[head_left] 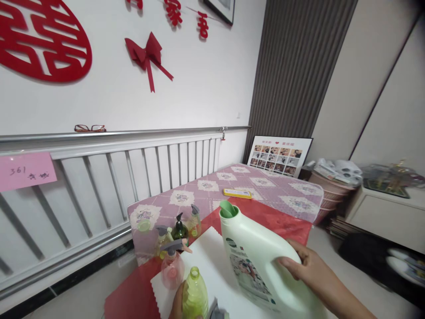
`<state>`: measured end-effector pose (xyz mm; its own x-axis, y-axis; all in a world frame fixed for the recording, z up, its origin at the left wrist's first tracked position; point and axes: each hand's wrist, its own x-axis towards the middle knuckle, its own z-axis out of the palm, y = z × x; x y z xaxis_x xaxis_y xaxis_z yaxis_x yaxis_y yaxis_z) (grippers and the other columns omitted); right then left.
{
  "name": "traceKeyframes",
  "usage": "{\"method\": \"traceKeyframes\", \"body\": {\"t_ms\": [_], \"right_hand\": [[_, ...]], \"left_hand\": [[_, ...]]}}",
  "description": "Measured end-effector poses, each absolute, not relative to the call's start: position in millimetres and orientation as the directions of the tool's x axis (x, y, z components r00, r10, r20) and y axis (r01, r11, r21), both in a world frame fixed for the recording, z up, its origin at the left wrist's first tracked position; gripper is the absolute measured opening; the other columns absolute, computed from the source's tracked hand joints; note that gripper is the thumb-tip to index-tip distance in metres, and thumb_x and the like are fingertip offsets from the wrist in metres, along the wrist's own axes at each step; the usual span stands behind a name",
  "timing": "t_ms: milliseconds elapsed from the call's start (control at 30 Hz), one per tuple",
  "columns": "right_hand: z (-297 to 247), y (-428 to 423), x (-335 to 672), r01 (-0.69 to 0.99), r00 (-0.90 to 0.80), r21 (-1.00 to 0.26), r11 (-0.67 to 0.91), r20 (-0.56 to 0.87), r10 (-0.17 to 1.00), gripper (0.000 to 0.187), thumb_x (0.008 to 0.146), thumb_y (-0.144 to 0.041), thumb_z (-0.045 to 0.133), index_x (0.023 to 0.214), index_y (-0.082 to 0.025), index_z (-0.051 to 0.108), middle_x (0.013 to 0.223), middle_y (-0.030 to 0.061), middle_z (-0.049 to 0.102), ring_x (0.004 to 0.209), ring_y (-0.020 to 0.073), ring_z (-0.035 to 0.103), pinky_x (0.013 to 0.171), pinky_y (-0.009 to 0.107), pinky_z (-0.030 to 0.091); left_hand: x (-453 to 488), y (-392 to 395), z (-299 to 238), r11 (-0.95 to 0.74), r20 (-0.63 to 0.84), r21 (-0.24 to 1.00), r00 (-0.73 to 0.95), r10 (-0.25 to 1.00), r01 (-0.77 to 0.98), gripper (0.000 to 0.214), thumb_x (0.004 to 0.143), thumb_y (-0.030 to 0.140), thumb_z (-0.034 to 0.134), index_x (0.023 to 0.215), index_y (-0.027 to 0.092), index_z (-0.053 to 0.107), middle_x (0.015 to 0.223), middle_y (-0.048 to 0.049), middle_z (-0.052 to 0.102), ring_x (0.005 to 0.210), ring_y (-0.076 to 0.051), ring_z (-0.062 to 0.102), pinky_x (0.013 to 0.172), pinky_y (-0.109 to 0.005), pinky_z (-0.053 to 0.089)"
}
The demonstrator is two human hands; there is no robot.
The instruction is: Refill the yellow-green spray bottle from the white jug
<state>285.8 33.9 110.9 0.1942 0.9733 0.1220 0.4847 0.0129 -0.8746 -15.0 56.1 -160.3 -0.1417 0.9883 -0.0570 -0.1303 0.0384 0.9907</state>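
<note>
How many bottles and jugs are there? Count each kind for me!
Bottles with pump or spray tops: 4
Open yellow-green bottle: 1
Big pale green jug: 1
Total: 6

I'm watching a purple patterned surface (267, 195), red sheet (282, 223) over it, white sheet (208, 250) on that; pump bottles (180, 232) crowd leftward, green lid (144, 225) by the left corner, yellow box (237, 193) toward the far edge.
</note>
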Motion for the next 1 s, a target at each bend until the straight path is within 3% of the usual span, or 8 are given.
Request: {"method": "traceKeyframes", "body": {"t_ms": [67,267,367,467,667,933,1000], "right_hand": [[107.9,30.2,295.2,0.507,0.149,-0.861,0.031,0.123,0.981,0.03,0.066,-0.047,0.067,0.08,-0.022,0.074,0.074,0.0058,0.074,0.065,0.0248,0.065,0.056,0.03,0.049],[105.4,19.1,308.7,0.473,-0.004,-0.88,0.037,0.04,0.999,0.03,0.071,-0.046,0.069,0.091,-0.024,0.073,0.09,0.0095,0.077,0.084,0.0329,0.07,0.069,0.034,0.053],[113.5,14.8,306.5,0.516,-0.032,-0.856,0.03,0.016,0.999,0.031,0.073,-0.046,0.068,0.094,-0.024,0.072,0.093,0.0094,0.077,0.085,0.033,0.07,0.07,0.035,0.053],[122.7,12.0,302.0,0.576,-0.063,-0.816,0.054,0.022,0.998,0.03,0.077,-0.045,0.065,0.098,-0.025,0.072,0.096,0.0079,0.077,0.089,0.0318,0.07,0.074,0.033,0.053],[136.5,12.1,290.1,0.715,-0.121,-0.695,0.075,-0.018,0.992,0.021,0.077,-0.04,0.064,0.087,-0.024,0.073,0.087,0.0053,0.077,0.08,0.0286,0.069,0.066,0.029,0.05],[153.4,16.6,270.5,0.717,-0.205,-0.692,0.081,-0.097,0.974,0.021,0.075,-0.036,0.066,0.09,-0.025,0.075,0.091,0.006,0.079,0.084,0.0285,0.072,0.071,0.029,0.054],[155.2,17.1,266.6,0.733,-0.107,-0.674,0.095,0.024,0.994,0.019,0.068,-0.036,0.071,0.083,-0.026,0.077,0.084,0.0044,0.08,0.076,0.0261,0.072,0.066,0.026,0.054]], "left_hand": [[-19.8,57.4,-159.0,0.025,-0.039,0.974,-0.056,0.998,-0.225,0.085,0.043,0.052,0.068,0.122,0.024,0.055,0.128,-0.013,0.066,0.118,-0.036,0.062,0.098,-0.041,0.052],[-21.7,63.1,-147.1,-0.021,0.021,1.0,-0.033,0.999,0.009,0.081,0.046,0.033,0.065,0.125,0.022,0.055,0.131,-0.0107,0.065,0.127,-0.031,0.056,0.105,-0.032,0.047],[-9.9,70.3,-142.5,-0.014,0.02,0.994,-0.055,0.998,0.109,0.086,0.047,0.022,0.061,0.132,0.021,0.047,0.14,-0.0113,0.058,0.131,-0.028,0.053,0.108,-0.031,0.042],[1.0,76.6,-142.3,-0.039,0.06,0.981,-0.107,0.992,0.188,0.087,0.051,0.022,0.061,0.135,0.019,0.042,0.143,-0.0149,0.054,0.133,-0.027,0.051,0.11,-0.032,0.04],[10.8,73.8,-146.0,-0.012,0.051,0.977,-0.18,0.982,0.212,0.078,0.051,0.022,0.063,0.128,0.02,0.051,0.132,-0.0114,0.065,0.124,-0.028,0.059,0.104,-0.033,0.047],[10.4,66.8,-137.0,-0.01,0.048,0.964,-0.137,0.989,0.267,0.079,0.052,0.022,0.061,0.131,0.017,0.048,0.134,-0.014,0.063,0.126,-0.03,0.057,0.106,-0.034,0.045],[9.7,67.2,-137.4,0.005,0.031,0.958,-0.121,0.992,0.288,0.081,0.053,0.021,0.063,0.132,0.017,0.047,0.136,-0.0142,0.061,0.128,-0.03,0.056,0.106,-0.033,0.044]]}}
